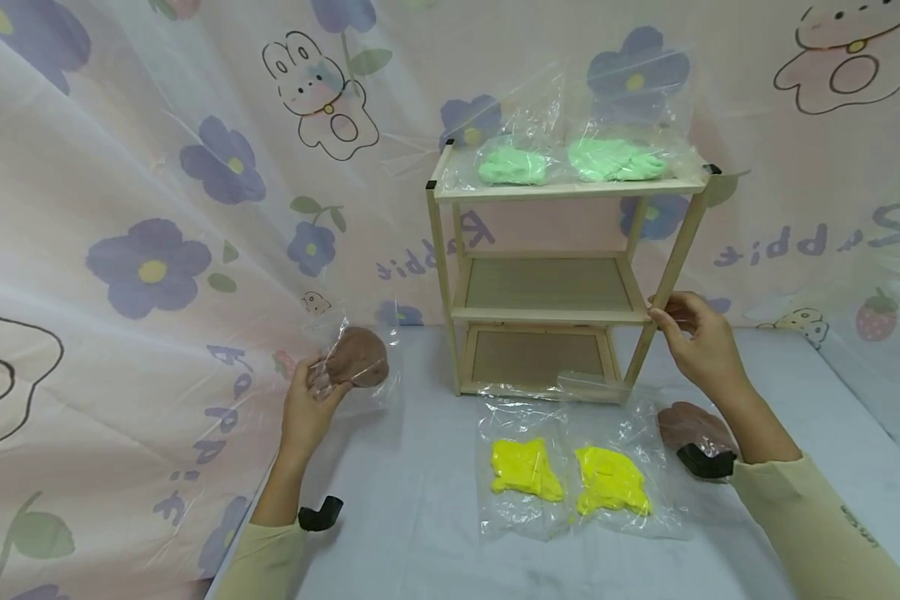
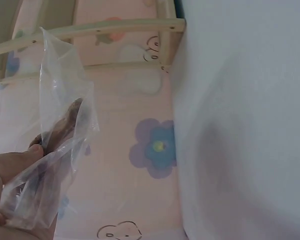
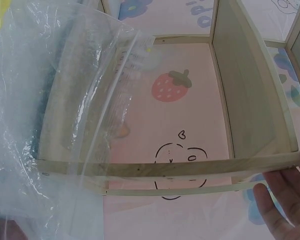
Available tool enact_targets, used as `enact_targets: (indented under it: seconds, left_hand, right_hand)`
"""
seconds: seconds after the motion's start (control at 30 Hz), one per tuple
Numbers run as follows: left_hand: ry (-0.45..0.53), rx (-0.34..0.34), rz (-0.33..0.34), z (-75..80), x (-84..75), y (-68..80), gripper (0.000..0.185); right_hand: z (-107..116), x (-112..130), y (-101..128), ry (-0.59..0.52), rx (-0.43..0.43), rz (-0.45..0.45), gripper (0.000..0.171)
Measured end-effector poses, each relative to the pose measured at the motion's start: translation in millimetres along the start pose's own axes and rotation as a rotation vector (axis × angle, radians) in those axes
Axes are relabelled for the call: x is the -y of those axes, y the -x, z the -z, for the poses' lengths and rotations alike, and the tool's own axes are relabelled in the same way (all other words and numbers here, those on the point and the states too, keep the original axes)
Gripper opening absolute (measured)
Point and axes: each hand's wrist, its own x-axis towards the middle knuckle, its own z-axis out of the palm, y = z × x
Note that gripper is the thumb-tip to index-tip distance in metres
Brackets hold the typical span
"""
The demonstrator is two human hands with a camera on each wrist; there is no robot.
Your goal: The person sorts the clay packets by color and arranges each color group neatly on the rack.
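Note:
My left hand holds up a clear plastic bag with a flattened brown lump in it, left of the wooden shelf. In the left wrist view the thumb presses on the bag, and the lump shows edge-on. At the shelf's right side, my right hand grips the front post of the three-tier wooden rack, by the middle tier. The right wrist view shows its fingers at the post, the hand partly out of frame.
On the top tier lie two bags of light green lumps. Two bags of yellow lumps lie on the white table before the rack. Another bagged brown lump lies beneath my right forearm. A patterned curtain hangs behind.

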Motion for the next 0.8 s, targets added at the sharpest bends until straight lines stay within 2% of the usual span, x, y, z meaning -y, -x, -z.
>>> enact_targets:
  seconds: [0.1, 0.2, 0.67, 0.8]
  left_hand:
    - [0.091, -0.023, -0.046, -2.1, -7.2, 2.8, 0.068]
    - [0.142, -0.052, -0.092, -4.5, -13.2, 6.1, 0.067]
    - [0.334, -0.12, -0.353, -16.8, -38.3, 19.9, 0.064]
    - [0.351, -0.123, -0.429, -20.7, -42.3, 23.9, 0.064]
  right_hand:
    - [0, 0, 0, 0.0, -0.001, 0.001, 0.028]
    - [-1, 0, 0, 0.002, -0.001, 0.003, 0.028]
    - [-1, 1, 1, 0.007, -0.009, 0.002, 0.028]
    - [-1, 0, 1, 0.01, -0.009, -0.003, 0.028]
